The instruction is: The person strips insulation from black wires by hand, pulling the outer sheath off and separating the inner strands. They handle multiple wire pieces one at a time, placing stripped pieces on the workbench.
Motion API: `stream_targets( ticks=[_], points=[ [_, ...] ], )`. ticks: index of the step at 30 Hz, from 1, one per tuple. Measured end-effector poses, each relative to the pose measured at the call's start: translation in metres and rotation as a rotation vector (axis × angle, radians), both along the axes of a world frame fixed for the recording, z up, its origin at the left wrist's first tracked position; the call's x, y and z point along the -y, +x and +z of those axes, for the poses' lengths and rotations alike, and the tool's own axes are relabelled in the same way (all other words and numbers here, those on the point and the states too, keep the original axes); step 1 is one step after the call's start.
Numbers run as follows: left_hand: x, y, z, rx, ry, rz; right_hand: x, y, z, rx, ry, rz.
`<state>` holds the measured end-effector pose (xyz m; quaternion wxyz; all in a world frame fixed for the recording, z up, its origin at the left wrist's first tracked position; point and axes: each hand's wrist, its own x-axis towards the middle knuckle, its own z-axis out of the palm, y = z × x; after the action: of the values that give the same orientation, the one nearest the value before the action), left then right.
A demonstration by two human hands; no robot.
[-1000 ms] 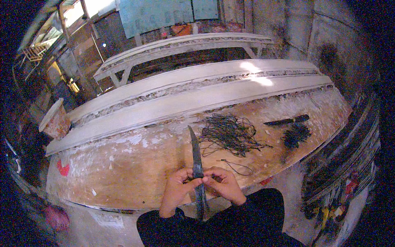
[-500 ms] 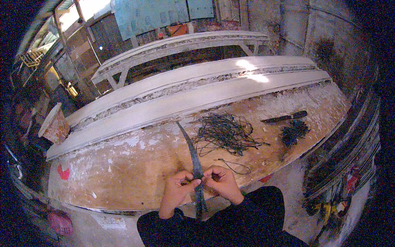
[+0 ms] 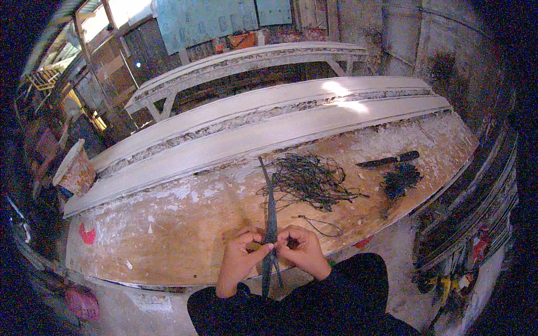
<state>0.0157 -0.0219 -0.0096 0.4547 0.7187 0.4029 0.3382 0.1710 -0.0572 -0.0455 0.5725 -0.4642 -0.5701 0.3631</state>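
A long dark grey-green strip (image 3: 271,215), tapering at its far end, stands lengthwise between my hands above the near edge of the wooden tabletop (image 3: 157,241). My left hand (image 3: 242,260) is closed, its thumb and fingers pinching the strip's middle. Just right of it, my right hand (image 3: 305,252) also pinches at the same spot, fingertips almost meeting the left thumb. What lies exactly between the right fingertips is too small to make out. Below the hands the strip hangs with loose ends apart. A loose tangle of dark cord (image 3: 308,182) lies beyond my right hand.
A dark-handled knife (image 3: 389,159) and a small dark cord bundle (image 3: 400,180) rest at the right. A single cord loop (image 3: 322,225) lies nearer. Pale raised planks (image 3: 269,126) run along the far side. A stained bucket (image 3: 77,171) stands at left, a white bench (image 3: 246,60) behind.
The strip's far end has swung to the right and stands straighter. Below the hands its lower ends have shifted and spread apart. Both hands stay at nearly the same place.
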Motion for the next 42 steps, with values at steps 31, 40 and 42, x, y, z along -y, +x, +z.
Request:
stream_targets(
  ticks=[31,40,42],
  points=[
    [0.005,-0.028,0.006,0.219,-0.385,0.006,0.002,0.002,0.006,0.062,-0.046,0.067],
    [0.000,-0.105,-0.001,1.166,-0.323,0.380,-0.002,0.000,0.001,0.176,-0.026,-0.054],
    [-0.002,-0.125,0.001,1.225,0.017,0.291,-0.001,0.000,0.002,0.169,-0.024,-0.052]
  ],
)
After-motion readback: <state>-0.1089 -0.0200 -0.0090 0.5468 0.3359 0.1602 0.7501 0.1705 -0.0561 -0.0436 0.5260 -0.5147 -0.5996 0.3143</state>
